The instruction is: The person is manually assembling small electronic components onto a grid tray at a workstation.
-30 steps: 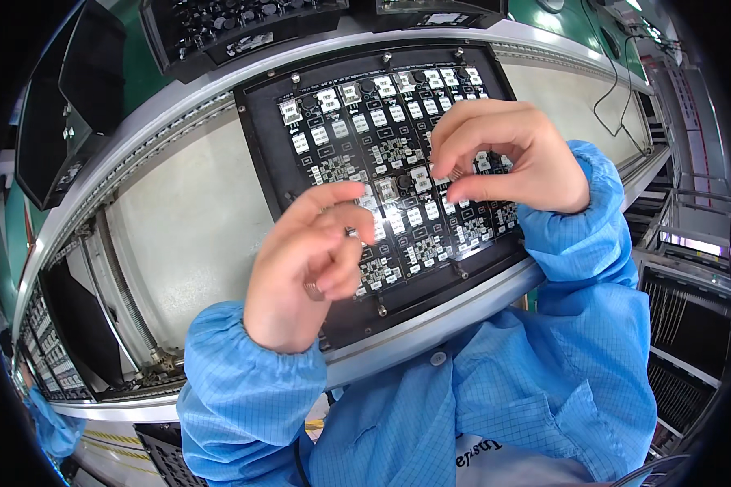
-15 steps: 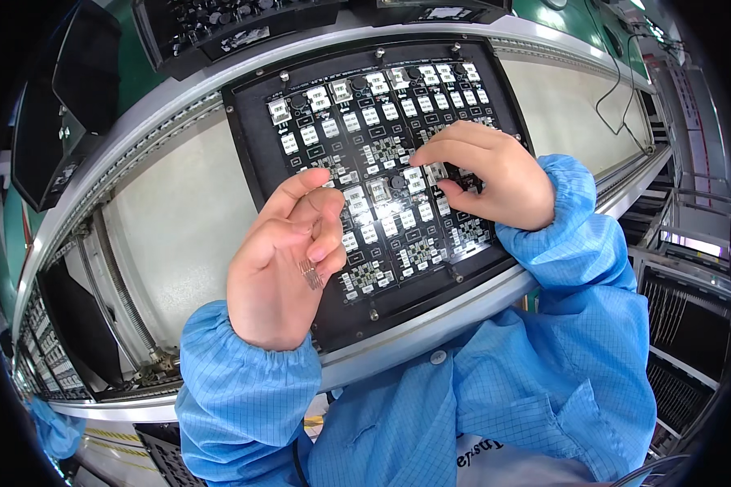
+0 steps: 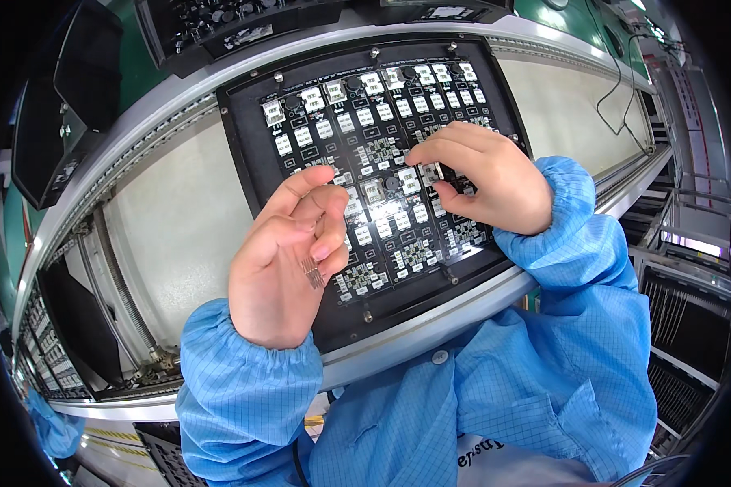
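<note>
My left hand (image 3: pixel 280 264) is turned palm up at the left edge of the board panel, its fingers curled in. Several thin metal pins (image 3: pixel 311 273) of small parts lie against its palm under the fingers. My right hand (image 3: pixel 491 174) is over the panel, thumb and forefinger apart on either side of a small square metallic component (image 3: pixel 431 173) seated there. The panel of circuit boards (image 3: pixel 382 154) carries rows of white square parts and round black ones. It sits in a black frame (image 3: pixel 256 174) with small posts along its edges. My right hand hides part of it.
The frame rests on a conveyor with metal rails (image 3: pixel 179 118) and a pale belt (image 3: pixel 183 215). Black bins (image 3: pixel 235 32) of loose parts stand beyond the far rail. At the right are metal racks (image 3: pixel 682 325); a thin black cable (image 3: pixel 617 105) lies at the far right.
The frame and its boards have shifted slightly left beneath my hands. My right hand has moved a little left with it; my left hand is nearly still.
</note>
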`<action>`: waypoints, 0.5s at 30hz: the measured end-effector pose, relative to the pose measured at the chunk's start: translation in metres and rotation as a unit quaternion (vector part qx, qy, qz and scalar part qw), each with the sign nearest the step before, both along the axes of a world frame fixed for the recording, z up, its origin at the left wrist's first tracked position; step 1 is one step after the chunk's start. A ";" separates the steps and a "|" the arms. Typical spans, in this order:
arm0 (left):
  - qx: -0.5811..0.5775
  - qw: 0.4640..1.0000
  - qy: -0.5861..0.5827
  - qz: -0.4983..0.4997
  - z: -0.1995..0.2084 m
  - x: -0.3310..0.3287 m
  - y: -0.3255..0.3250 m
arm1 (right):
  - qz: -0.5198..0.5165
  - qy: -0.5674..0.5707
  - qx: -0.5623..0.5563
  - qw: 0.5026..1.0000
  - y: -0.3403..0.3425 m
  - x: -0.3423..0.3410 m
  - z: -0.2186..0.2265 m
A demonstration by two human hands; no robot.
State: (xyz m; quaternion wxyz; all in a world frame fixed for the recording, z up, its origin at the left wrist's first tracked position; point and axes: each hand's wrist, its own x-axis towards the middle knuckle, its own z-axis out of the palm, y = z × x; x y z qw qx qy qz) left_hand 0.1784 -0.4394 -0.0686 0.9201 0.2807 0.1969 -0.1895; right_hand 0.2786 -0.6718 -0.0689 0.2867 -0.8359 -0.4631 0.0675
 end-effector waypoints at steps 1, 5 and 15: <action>0.001 1.000 0.000 0.000 0.000 0.000 0.000 | 0.005 -0.005 0.001 1.000 0.000 0.000 0.000; 0.002 1.000 -0.003 0.003 0.000 0.000 -0.002 | 0.023 -0.026 0.000 0.999 0.001 0.000 -0.001; -0.011 1.000 -0.008 0.001 0.000 0.000 -0.005 | -0.001 -0.023 -0.011 1.000 -0.001 -0.008 0.005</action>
